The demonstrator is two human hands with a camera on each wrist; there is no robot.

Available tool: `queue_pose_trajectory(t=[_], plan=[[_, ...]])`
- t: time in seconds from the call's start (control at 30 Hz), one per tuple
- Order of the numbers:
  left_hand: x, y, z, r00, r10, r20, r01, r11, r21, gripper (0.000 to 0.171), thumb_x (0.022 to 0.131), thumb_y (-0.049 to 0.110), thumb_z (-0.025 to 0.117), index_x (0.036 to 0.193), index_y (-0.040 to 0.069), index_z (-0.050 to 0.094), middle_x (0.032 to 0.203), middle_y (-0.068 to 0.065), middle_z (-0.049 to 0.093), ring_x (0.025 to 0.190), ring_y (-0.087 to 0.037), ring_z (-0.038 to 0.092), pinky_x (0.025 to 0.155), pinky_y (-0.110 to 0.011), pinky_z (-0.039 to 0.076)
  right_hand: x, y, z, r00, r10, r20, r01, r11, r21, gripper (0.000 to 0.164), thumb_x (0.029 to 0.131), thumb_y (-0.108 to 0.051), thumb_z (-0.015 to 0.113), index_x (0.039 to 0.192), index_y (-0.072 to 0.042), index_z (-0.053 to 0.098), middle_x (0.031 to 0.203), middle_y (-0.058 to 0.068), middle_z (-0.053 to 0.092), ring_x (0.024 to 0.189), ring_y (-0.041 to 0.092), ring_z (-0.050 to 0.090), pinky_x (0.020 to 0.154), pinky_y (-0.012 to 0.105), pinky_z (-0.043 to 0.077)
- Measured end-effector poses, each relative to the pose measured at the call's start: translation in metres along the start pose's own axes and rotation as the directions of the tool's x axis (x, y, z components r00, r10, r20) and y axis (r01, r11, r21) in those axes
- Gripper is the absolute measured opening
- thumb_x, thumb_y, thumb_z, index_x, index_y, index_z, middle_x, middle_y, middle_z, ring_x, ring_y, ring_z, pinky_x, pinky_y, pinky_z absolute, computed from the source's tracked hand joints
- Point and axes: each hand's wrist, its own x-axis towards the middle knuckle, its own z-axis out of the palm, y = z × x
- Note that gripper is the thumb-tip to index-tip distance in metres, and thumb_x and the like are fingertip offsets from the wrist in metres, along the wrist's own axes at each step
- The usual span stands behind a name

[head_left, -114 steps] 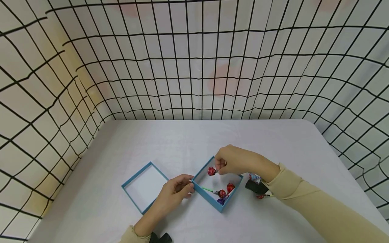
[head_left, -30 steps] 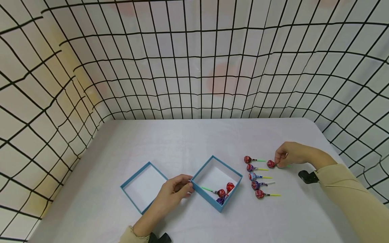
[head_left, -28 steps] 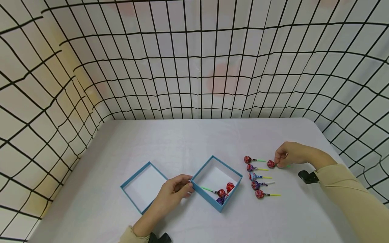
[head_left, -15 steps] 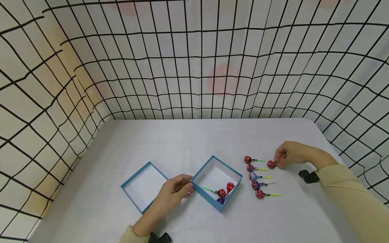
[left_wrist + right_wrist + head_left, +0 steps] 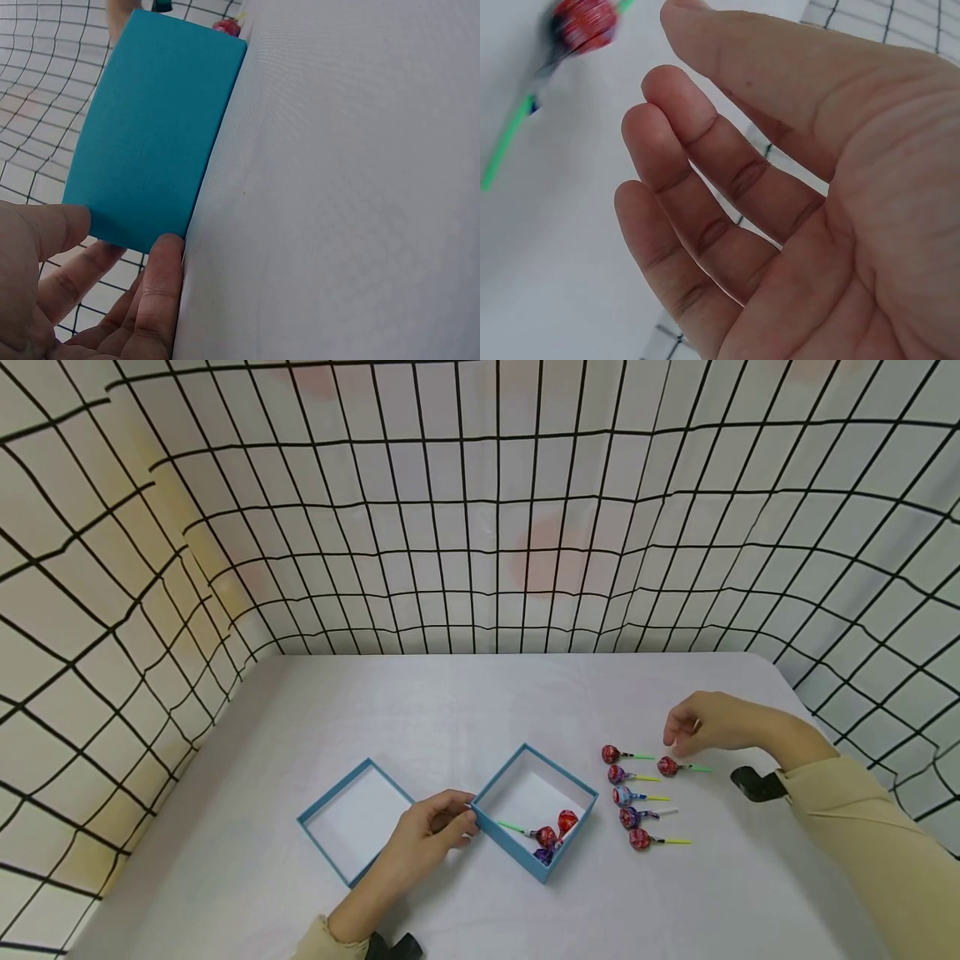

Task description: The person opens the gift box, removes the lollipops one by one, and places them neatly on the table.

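My right hand (image 5: 716, 722) hovers just behind a red lollipop (image 5: 667, 766) with a green stick, which lies on the table. Nothing is between its loosely bent fingers (image 5: 656, 139) in the right wrist view. To that lollipop's left, several more lollipops (image 5: 630, 795) form a column, sticks pointing right. My left hand (image 5: 431, 831) grips the left corner of an open blue box (image 5: 517, 852), thumb on one side and fingers round the other. Inside the box, a few red and purple lollipops (image 5: 546, 837) are bunched in the near corner. In the left wrist view the box wall (image 5: 154, 127) fills the upper left.
A shallow blue-rimmed lid (image 5: 318, 843) with a white inside lies left of the box, partly behind the left hand. The white-covered table (image 5: 480, 702) is bounded at the back and sides by black grid netting (image 5: 495, 552).
My right hand carried a red lollipop from the box to the table's right side, then let go of it and lifted slightly away. The left hand has stayed at the box corner.
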Motion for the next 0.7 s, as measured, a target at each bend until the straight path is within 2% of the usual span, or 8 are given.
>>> queue_pose_trajectory(t=[0.23,0.37,0.53,0.7], plan=[[0.000,0.000,0.000,1.000,-0.001,-0.001,0.001,1.000,0.000,0.031,0.108,0.012,0.065,0.133,-0.006,0.066,0.117,-0.023,0.074,0.104,-0.029,0.077,0.086,-0.027,0.067,0.000,-0.035,-0.007,0.998,-0.056,0.005,0.057,0.998,-0.024,0.009,0.098,-0.020,0.080,0.099,-0.012,0.075,0.086,-0.004,0.069,0.084,0.014,0.063,0.074,0.031,0.053],[0.001,0.001,0.000,1.000,-0.002,0.001,0.002,1.000,-0.001,0.031,0.108,0.012,0.065,0.134,-0.006,0.066,0.118,-0.023,0.074,0.105,-0.030,0.077,0.086,-0.027,0.067,0.000,-0.056,-0.009,0.996,-0.090,0.012,0.091,0.995,-0.032,0.009,0.099,-0.024,0.079,0.098,-0.016,0.074,0.087,-0.005,0.067,0.083,0.013,0.061,0.072,0.030,0.052],[0.000,0.001,0.000,1.000,-0.002,0.000,0.002,1.000,-0.003,0.031,0.108,0.012,0.065,0.134,-0.006,0.066,0.118,-0.023,0.073,0.106,-0.030,0.077,0.087,-0.028,0.067,0.001,-0.084,-0.006,0.989,-0.140,0.036,0.141,0.990,-0.027,0.008,0.099,-0.024,0.079,0.095,-0.018,0.075,0.084,-0.006,0.066,0.080,0.014,0.058,0.069,0.027,0.050],[0.000,0.001,0.000,1.000,-0.002,0.001,0.002,1.000,-0.005,0.031,0.108,0.012,0.065,0.134,-0.006,0.066,0.118,-0.023,0.073,0.106,-0.031,0.077,0.087,-0.028,0.067,0.004,-0.110,0.000,0.980,-0.182,0.076,0.183,0.983,0.003,0.006,0.098,-0.023,0.079,0.096,-0.018,0.075,0.086,-0.006,0.070,0.082,0.013,0.061,0.074,0.028,0.053]])
